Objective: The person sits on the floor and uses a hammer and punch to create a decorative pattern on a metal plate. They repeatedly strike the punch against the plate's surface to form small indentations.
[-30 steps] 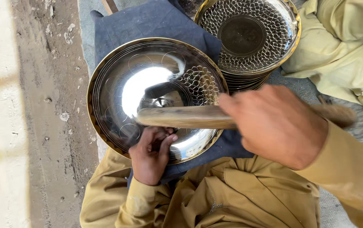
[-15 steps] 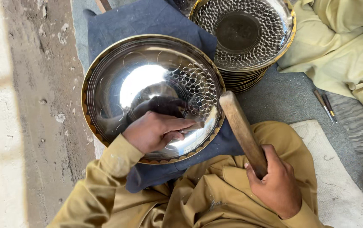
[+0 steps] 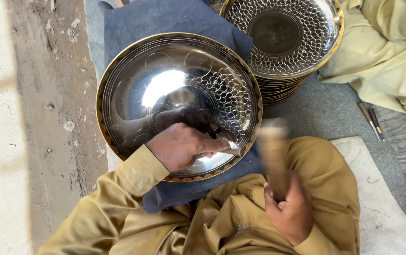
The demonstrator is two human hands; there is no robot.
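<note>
1. While the left hand is resting inside the large polished metal bowl, its fingers are pinching a small metal punch against the bowl's surface; the fingers are closed on it, the tip hidden under them.
2. The right hand is wrapping fully shut around a wooden mallet, which is showing blurred just beside the bowl's right rim.
3. The bowl is lying on a dark blue cloth, propped over the person's lap, on the ground.
4. Judging by the surface, the patterning is only partly done: a scale-like band of dimples is covering the right side, a few scribed circles are showing near the top, and the left and centre are remaining smooth and mirror-bright.
5. A stack of fully patterned bowls is sitting just beyond, touching the cloth, which suggests how much is left here.
6. Two thin tools are lying well apart on the grey ground to the right.
</note>
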